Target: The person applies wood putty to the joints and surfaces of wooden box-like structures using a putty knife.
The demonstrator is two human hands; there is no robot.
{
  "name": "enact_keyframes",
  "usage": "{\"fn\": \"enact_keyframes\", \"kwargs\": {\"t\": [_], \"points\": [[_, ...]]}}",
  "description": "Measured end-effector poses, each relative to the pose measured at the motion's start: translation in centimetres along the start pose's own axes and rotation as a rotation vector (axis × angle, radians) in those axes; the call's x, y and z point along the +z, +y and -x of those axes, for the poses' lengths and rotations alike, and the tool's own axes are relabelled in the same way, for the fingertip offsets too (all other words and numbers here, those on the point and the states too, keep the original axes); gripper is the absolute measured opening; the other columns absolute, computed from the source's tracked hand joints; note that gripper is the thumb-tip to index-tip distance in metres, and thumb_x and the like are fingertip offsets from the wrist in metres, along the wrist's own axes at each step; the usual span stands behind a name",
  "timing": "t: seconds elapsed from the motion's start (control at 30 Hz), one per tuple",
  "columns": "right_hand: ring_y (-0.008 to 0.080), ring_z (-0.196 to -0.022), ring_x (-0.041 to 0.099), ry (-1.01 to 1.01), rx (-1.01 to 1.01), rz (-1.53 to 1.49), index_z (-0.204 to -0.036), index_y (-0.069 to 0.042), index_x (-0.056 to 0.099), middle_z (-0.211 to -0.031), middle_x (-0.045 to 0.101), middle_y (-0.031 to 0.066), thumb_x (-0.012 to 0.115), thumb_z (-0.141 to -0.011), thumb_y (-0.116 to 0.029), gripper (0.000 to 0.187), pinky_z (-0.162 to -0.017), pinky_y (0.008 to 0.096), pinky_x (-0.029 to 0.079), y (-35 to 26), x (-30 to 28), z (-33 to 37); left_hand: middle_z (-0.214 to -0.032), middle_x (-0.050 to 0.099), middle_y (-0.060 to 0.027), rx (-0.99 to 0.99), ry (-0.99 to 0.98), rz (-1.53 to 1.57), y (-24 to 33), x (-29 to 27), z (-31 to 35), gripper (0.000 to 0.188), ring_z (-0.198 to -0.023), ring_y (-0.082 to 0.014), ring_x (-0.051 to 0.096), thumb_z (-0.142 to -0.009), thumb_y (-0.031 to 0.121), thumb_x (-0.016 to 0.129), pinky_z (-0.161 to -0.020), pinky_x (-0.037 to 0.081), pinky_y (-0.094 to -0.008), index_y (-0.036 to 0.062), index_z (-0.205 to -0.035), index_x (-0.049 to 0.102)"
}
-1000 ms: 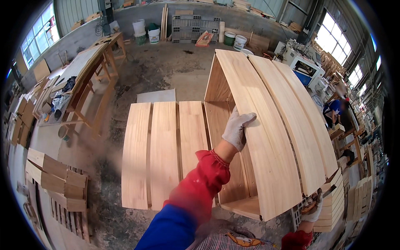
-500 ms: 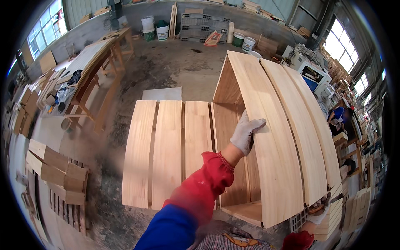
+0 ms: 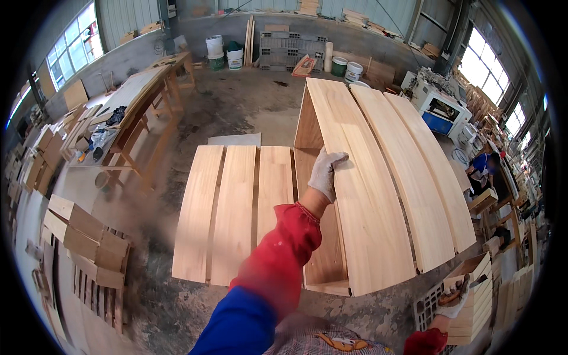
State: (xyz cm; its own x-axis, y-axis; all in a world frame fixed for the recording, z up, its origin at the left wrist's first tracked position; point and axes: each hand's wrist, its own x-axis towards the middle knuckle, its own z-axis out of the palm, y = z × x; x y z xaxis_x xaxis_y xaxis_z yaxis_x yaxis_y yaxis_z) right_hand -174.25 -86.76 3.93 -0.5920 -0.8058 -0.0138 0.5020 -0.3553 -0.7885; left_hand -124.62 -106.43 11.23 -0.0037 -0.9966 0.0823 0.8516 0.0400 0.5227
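Note:
My left hand (image 3: pixel 327 174), in a pale work glove, is closed over the upper left edge of a wooden box (image 3: pixel 364 195), its thumb on the light outer panel. The box's left side is open and shows a brown inner wall. Two similar panels (image 3: pixel 399 171) stand close behind it on the right, with narrow gaps between. To the left, three lower pale wooden panels (image 3: pixel 235 216) lie side by side. My right hand (image 3: pixel 452 302), gloved with brown-stained fingers, is curled at lower right, apart from the box. A dark piece juts out beside it; what it holds cannot be made out.
A grey plastic crate (image 3: pixel 427 307) and a stack of wooden pieces (image 3: pixel 476 305) sit by my right hand. Wooden boxes rest on a pallet (image 3: pixel 97 284) at left. A long workbench (image 3: pixel 139 94) stands at far left. Another person (image 3: pixel 482 168) works at far right.
The box and the panels behind it have shifted left, with my left hand still on the edge. My right hand, formerly by the lower right corner of the panels, is now apart from them.

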Motion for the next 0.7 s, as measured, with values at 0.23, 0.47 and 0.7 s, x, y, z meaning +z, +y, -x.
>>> {"fn": "enact_keyframes", "kwargs": {"t": [0.23,0.47,0.7], "points": [[0.0111,-0.043,0.039,-0.028,0.028,-0.072,-0.133,-0.014,0.046,-0.084,0.058,-0.0025,0.048,-0.097,-0.027,0.038,-0.032,0.0253,0.035,-0.8,1.4,0.5,-0.101,0.059,-0.0061,0.018,0.037,-0.077,0.2,-1.3,-0.5,0.041,-0.088,-0.0204,0.061,-0.081,0.026,0.062,-0.072,0.054,-0.0386,0.0095,-0.116,0.049],[0.0137,-0.052,0.047,-0.772,0.133,-0.047,-0.117,-0.004,0.049,-0.083,0.055,0.0069,0.054,-0.093,-0.022,0.030,-0.040,0.0247,0.041,-0.8,6.6,3.3,-0.113,0.057,-0.0114,0.315,0.298,-0.313,0.0,-2.3,11.5,0.048,-0.094,-0.0185,0.058,-0.095,0.031,0.052,-0.080,0.050,-0.0332,0.0012,-0.132,0.043],[0.0137,-0.061,0.043,-1.353,0.285,0.273,-0.093,-0.001,0.052,-0.074,0.046,0.0054,0.054,-0.086,-0.012,0.013,-0.053,0.0256,0.033,4.8,20.6,19.7,-0.110,0.060,-0.0130,0.000,0.880,-0.440,0.4,-15.9,42.2,0.037,-0.093,-0.0218,0.062,-0.092,0.016,0.054,-0.079,0.054,-0.0332,0.0002,-0.126,0.049]]}}
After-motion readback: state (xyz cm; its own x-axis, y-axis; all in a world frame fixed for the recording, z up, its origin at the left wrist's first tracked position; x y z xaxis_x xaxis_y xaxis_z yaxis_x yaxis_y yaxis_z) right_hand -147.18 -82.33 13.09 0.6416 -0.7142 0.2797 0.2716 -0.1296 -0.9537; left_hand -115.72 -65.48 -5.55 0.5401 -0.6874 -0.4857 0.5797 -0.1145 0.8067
